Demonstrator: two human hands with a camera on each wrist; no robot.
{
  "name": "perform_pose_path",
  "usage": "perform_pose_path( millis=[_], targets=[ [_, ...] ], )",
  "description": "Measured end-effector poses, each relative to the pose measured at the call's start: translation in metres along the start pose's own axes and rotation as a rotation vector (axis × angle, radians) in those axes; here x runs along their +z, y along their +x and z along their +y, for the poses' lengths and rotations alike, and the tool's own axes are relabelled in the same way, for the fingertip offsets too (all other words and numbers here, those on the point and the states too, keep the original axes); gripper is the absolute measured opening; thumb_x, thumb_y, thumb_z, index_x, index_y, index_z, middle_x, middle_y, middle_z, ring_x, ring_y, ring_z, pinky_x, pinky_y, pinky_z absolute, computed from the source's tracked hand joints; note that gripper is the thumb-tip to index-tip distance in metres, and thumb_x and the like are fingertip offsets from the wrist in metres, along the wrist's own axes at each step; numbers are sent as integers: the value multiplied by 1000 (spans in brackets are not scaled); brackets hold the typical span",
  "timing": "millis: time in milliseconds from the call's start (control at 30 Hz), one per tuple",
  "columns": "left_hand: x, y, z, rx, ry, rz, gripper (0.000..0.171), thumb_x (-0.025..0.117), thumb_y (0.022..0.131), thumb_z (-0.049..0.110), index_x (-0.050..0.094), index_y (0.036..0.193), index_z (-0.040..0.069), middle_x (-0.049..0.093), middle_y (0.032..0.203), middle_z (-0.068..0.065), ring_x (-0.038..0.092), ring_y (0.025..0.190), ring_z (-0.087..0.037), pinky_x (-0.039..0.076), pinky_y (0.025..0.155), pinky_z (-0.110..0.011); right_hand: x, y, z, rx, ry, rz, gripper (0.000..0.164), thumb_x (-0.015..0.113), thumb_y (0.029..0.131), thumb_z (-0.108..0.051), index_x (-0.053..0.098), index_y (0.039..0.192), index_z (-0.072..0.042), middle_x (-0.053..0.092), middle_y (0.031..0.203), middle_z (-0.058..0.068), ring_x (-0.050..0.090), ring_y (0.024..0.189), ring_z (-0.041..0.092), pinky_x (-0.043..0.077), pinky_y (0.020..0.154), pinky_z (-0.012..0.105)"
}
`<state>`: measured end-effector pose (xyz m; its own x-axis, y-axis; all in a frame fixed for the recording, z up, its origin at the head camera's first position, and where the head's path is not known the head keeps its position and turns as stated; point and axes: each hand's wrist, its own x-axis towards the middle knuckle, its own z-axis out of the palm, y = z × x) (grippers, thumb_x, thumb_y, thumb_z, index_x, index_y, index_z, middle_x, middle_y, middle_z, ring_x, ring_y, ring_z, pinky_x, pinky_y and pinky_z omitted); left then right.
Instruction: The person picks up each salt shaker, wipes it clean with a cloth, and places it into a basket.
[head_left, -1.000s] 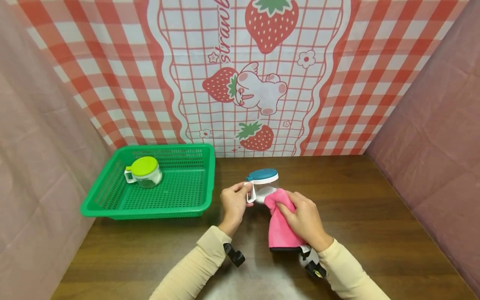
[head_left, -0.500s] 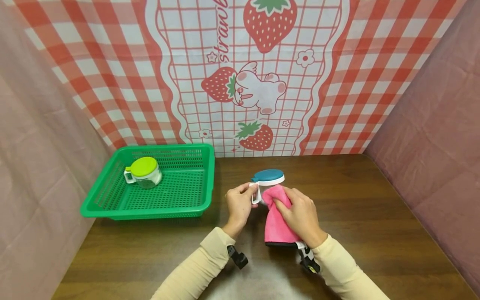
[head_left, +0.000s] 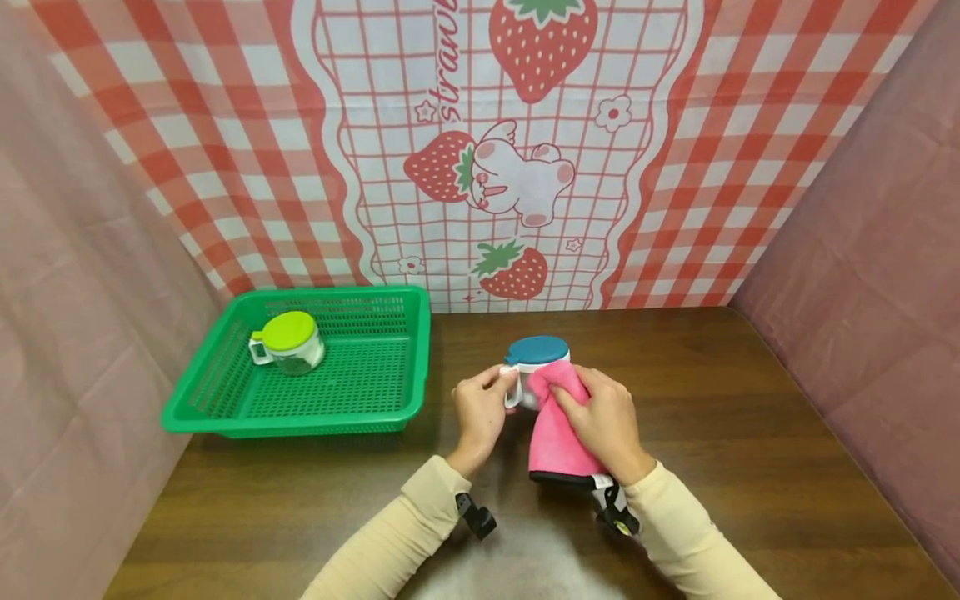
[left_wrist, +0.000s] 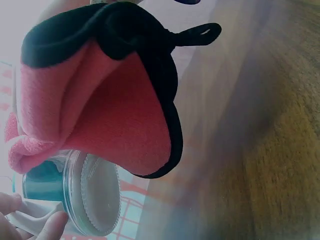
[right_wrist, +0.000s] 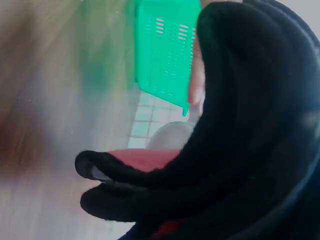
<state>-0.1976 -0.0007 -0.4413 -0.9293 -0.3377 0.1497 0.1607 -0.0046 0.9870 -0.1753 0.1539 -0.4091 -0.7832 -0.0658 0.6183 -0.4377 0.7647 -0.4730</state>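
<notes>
In the head view my left hand [head_left: 481, 412] pinches the white handle [head_left: 512, 388] of a clear seasoning jar with a blue lid [head_left: 538, 349]. The jar is off the table; its round, ridged base [left_wrist: 101, 195] shows in the left wrist view. My right hand [head_left: 606, 421] grips a pink cloth [head_left: 558, 429] with black edging, and presses the bunched top of it to the jar's right side. That cloth hides much of the jar's wall. In the right wrist view, the black edging [right_wrist: 250, 100] covers most of the scene.
A green plastic basket [head_left: 416, 358] stands on the left of the brown wooden table [head_left: 697, 433]. Inside it sits a similar jar with a lime-green lid [head_left: 289, 332]. A strawberry-print checked cloth [head_left: 517, 192] hangs behind, and pink drapes [head_left: 862, 250] flank the table.
The jar and my left hand have shifted slightly right, then stayed about there. My right hand has moved the cloth a little left and up along the jar's side.
</notes>
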Motion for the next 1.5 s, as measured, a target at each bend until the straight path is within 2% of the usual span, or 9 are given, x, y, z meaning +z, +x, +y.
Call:
perform_pose_path(
  millis=[167, 367, 600, 800, 967, 1100, 1267, 1367, 1500],
  targets=[
    [-1, -1, 2, -14, -2, -8, 19, 76, 82, 11, 76, 96, -2, 74, 83, -21, 69, 61, -23, 55, 44, -31, -7, 5, 3, 93, 66, -40, 25, 80, 77, -13, 74, 97, 1, 73, 85, 17, 65, 70, 30, 51, 63, 44],
    [-5, 0, 4, -22, -3, -35, 20, 76, 81, 9, 76, 96, -4, 74, 85, -22, 66, 58, -19, 55, 43, -31, -14, 13, 10, 219, 144, -111, 23, 77, 82, -16, 74, 99, 0, 72, 82, 17, 56, 65, 22, 45, 57, 28],
    [-12, 3, 5, -95, -10, -98, 20, 76, 81, 9, 76, 97, -3, 73, 84, -20, 63, 58, -13, 56, 45, -33, -21, 18, 28, 417, 256, -244, 31, 73, 87, -25, 73, 108, -1, 71, 89, 17, 52, 65, 13, 44, 55, 22],
    [-14, 2, 8, -120, -9, -105, 19, 76, 81, 9, 76, 96, -2, 71, 78, -16, 62, 58, -12, 57, 51, -46, -25, 18, 31, 441, 280, -286, 31, 72, 88, -25, 72, 107, -1, 68, 85, 16, 50, 60, 13, 43, 50, 23],
    [-11, 2, 10, -124, -17, -88, 19, 77, 81, 10, 76, 96, -2, 72, 78, -16, 62, 57, -12, 57, 49, -42, -22, 15, 25, 381, 238, -235, 31, 73, 87, -24, 72, 108, -1, 70, 87, 18, 52, 63, 16, 45, 52, 23],
    [-9, 1, 12, -126, -20, -77, 20, 76, 81, 10, 76, 97, -3, 72, 81, -18, 62, 57, -13, 56, 45, -34, -18, 10, 18, 251, 147, -147, 31, 76, 84, -21, 72, 107, -1, 72, 89, 17, 56, 67, 21, 47, 57, 27],
    [-6, 0, 11, -125, -19, -39, 21, 76, 81, 10, 75, 97, -4, 72, 79, -20, 63, 58, -12, 56, 45, -35, -11, 3, 6, 53, 36, -59, 28, 79, 79, -19, 73, 101, -1, 72, 84, 14, 60, 67, 25, 49, 60, 39],
    [-6, 1, 10, -122, -19, -15, 21, 77, 81, 10, 75, 97, -4, 72, 78, -20, 63, 57, -12, 56, 44, -35, -7, 0, -1, -34, -20, -41, 30, 81, 77, -17, 72, 101, 0, 70, 82, 14, 61, 66, 27, 50, 60, 43],
    [-6, 4, 11, -117, -26, 1, 21, 77, 81, 10, 75, 95, -5, 72, 78, -21, 63, 56, -13, 55, 43, -33, -3, -5, -6, -127, -83, -52, 38, 82, 74, -16, 70, 106, 2, 72, 91, 16, 67, 73, 31, 55, 64, 46]
  ],
)
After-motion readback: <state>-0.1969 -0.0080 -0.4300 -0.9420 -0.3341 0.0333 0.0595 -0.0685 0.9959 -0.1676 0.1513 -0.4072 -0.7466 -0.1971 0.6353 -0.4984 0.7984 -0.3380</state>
